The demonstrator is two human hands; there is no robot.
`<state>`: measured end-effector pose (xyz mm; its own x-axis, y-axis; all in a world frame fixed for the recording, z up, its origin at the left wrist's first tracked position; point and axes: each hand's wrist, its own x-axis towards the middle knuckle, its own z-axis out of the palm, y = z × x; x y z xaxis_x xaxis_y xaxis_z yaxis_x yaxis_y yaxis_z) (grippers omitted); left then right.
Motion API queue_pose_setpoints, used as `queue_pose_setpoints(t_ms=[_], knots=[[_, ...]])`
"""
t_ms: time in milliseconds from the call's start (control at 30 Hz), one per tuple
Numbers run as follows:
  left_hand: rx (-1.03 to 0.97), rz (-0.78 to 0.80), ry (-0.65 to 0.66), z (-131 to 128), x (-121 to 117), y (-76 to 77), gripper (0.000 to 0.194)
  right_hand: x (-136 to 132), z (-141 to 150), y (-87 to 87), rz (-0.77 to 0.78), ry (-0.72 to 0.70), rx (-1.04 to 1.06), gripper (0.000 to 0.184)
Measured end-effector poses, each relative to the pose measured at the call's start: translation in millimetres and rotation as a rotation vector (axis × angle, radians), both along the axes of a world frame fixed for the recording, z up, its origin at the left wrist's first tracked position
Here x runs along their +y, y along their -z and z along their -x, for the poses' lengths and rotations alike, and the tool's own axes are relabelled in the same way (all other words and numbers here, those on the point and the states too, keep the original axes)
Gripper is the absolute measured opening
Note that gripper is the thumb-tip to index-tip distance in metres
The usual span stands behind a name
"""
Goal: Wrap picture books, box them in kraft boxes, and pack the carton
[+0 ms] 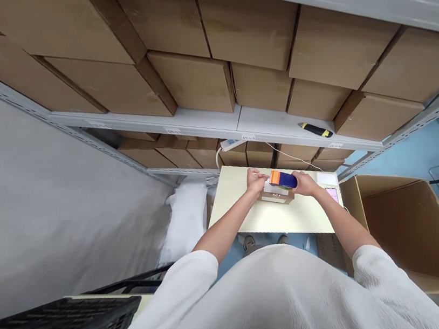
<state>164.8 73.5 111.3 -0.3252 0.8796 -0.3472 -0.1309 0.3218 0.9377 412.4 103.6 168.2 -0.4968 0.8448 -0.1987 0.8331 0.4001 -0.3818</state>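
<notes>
A small cardboard box point(277, 197) with white labels sits on the pale yellow tabletop point(233, 210). Over it, my right hand point(303, 184) grips a blue and orange tape dispenser point(283, 179), its orange end pointing left. My left hand point(256, 180) is at the box's upper left, close to the orange end. Its fingers are curled together, and whatever lies between them is too small to make out. The dispenser partly hides the top of the box.
Cardboard boxes point(244, 29) fill the shelves ahead, with a yellow and black utility knife point(316, 130) on the shelf edge. A phone point(333, 194) lies at the table's right. A large open carton point(394, 227) stands right; white wrapping point(187, 217) and a black crate point(75, 316) are left.
</notes>
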Motion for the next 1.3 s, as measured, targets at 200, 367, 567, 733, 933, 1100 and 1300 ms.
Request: queue_pose_setpoints(t_ms=[200,367,567,733,933,1100,1300], knots=[[-0.039,-0.006,-0.112,30.8,6.8,0.9,0.053,5.6,-16.7,-10.1,-0.014,-0.014,-0.035,0.039],[-0.043,0.082,-0.163,70.9,3.6,13.0,0.052,7.8,-37.2,-8.9,0.006,0.024,-0.075,0.040],[-0.035,0.103,-0.149,71.1,-4.2,33.9,0.047,8.2,-25.4,4.6,0.051,0.057,-0.058,0.045],[-0.090,0.140,-0.153,65.8,-9.2,57.0,0.046,9.8,-20.5,10.8,0.070,0.065,-0.130,0.048],[-0.116,0.206,-0.184,57.1,-8.1,86.3,0.045,9.3,-14.8,8.0,0.053,0.037,-0.181,0.046],[-0.143,0.218,-0.129,38.3,-5.9,107.0,0.044,4.4,-8.1,1.3,0.049,0.038,-0.245,0.044],[-0.053,0.271,-0.039,29.9,1.1,118.5,0.039,-1.7,-0.5,-9.6,0.066,0.031,-0.351,0.042]])
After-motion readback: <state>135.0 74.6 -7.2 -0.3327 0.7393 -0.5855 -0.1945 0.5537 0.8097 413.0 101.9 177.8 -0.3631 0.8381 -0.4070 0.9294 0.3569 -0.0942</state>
